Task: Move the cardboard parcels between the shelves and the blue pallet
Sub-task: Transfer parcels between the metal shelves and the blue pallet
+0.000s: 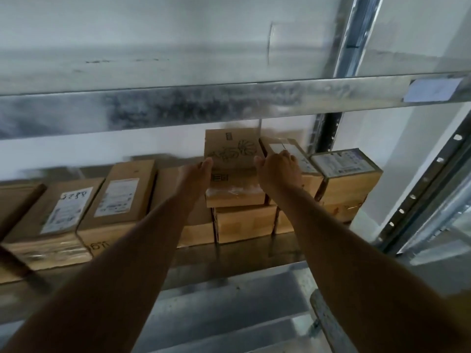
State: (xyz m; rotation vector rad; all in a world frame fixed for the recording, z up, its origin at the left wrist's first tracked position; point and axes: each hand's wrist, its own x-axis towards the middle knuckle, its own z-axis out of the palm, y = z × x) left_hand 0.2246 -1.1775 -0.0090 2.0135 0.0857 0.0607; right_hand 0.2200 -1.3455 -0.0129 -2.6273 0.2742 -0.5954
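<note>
Both arms reach into the shelf. Left hand flat against the printed parcel, left side; right hand curls round its right edge. Parcel sits atop a lower box twd the shelf's right end, btwn other cartons. Labelled boxes at left.

Pale white wall stood behind galvanised grey metal shelf beam. Perforated steel upright post rose at right. Ribbed grey metal deck lay below. Light dim, flat.
</note>
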